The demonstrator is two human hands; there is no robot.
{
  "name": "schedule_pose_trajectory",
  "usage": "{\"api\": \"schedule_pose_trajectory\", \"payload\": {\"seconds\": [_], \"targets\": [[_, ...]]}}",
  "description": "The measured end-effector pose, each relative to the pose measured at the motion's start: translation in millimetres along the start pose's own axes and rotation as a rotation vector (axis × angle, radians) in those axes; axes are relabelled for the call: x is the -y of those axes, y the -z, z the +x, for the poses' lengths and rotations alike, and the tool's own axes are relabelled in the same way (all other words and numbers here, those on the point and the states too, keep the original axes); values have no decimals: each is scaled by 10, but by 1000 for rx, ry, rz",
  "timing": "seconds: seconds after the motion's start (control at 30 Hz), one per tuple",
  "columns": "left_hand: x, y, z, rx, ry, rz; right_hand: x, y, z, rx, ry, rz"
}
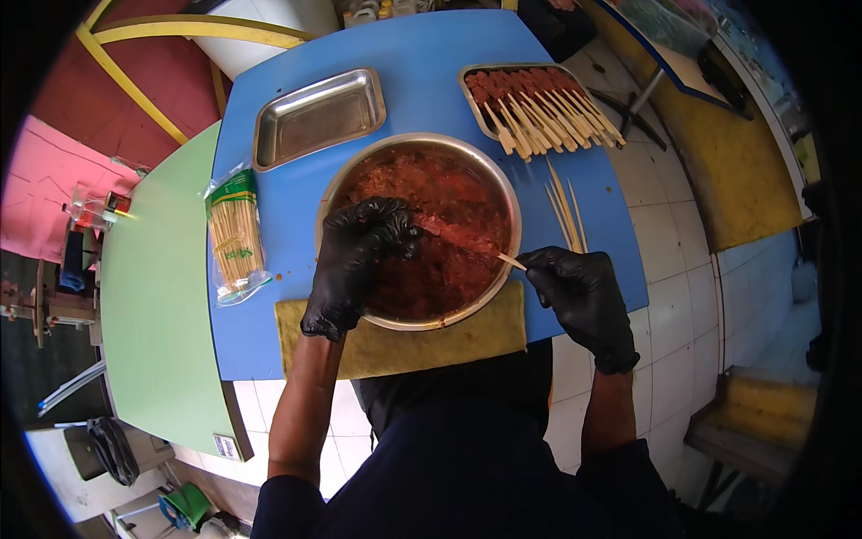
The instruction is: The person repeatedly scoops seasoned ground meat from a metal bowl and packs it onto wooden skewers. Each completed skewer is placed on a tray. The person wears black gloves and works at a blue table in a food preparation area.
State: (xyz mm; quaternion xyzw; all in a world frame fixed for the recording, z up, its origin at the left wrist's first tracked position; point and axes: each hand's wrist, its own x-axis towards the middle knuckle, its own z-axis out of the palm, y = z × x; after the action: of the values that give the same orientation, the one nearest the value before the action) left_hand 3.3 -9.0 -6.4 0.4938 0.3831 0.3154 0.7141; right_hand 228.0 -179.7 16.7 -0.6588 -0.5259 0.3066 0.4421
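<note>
A steel bowl (514,202) of red marinated meat (417,175) stands before me on a blue table. My right hand (579,296), in a black glove, grips the bare end of a bamboo skewer (513,261) at the bowl's right rim. Meat is threaded along that skewer above the bowl. My left hand (370,249), gloved too, is curled at the far end of the threaded meat; what its fingers hold is partly hidden. Several loose skewers (569,212) lie right of the bowl. Behind them, a steel tray (465,84) holds many meat skewers (532,101), handles towards me.
An empty steel tray (316,121) lies at the back left, above a plastic pack of bamboo skewers (236,232). A yellowish cloth (431,350) lies under the bowl's near edge. A green table (161,290) adjoins on the left. Part of another person (562,27) shows at the top.
</note>
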Motion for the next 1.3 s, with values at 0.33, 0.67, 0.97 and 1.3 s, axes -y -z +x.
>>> {"api": "schedule_pose_trajectory", "payload": {"seconds": [0.33, 0.67, 0.97, 1.3], "targets": [[-3, 3, 10, 11, -42, 116, -91, -22, 84, 43, 110, -3], [-49, -11, -16, 27, -41, 208, -31, -59, 145, 105, 59, 37], [-107, -137, 51, -112, -203, -64, 26, -457, 156, -98, 11, 373], [-268, -547, 153, -264, -543, -195, 154, -717, 241, -111, 82, 364]]}}
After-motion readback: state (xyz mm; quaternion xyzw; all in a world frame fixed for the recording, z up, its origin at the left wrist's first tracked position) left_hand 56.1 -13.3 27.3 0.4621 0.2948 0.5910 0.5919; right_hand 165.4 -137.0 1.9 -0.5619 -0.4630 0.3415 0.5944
